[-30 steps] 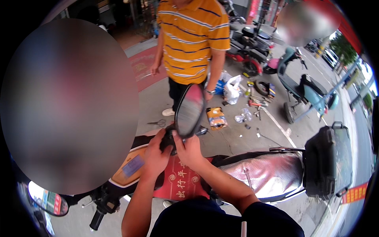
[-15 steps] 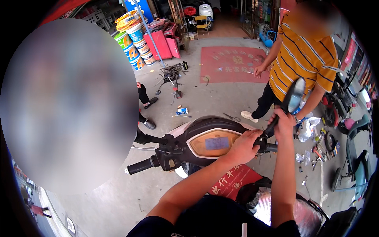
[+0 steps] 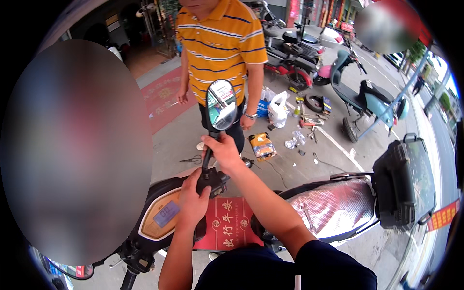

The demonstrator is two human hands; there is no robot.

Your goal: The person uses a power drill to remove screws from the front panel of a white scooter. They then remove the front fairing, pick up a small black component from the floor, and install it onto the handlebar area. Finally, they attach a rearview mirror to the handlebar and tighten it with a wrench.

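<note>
A round-ended rear-view mirror [image 3: 222, 105] stands upright on its black stem, its glass facing me. Wrapped around the upper stem just below the glass is my right hand [image 3: 223, 151]. My left hand [image 3: 193, 199] is lower, its fingers and thumb around the foot of the stem where it meets the right handlebar controls [image 3: 216, 181]. Its fingertips partly cover that joint. To the left of this hand lies the scooter's dashboard [image 3: 166, 215] with a lit screen. A red floor mat [image 3: 227, 229] covers the footboard under my arms.
Opposite me, close behind the mirror, stands a person in an orange striped shirt [image 3: 220, 48]. Scissors [image 3: 191, 159], a yellow package [image 3: 262, 146], a white plastic bag [image 3: 278, 111] and tools lie on the ground. A wrench [image 3: 308, 217] rests on the silver-covered seat [image 3: 338, 205], before a black top box [image 3: 394, 186].
My view has turned to the right. The mirror now shows its glass face-on instead of tilted. Both hands stay at the stem, and the person opposite has lowered the near arm from beside the mirror.
</note>
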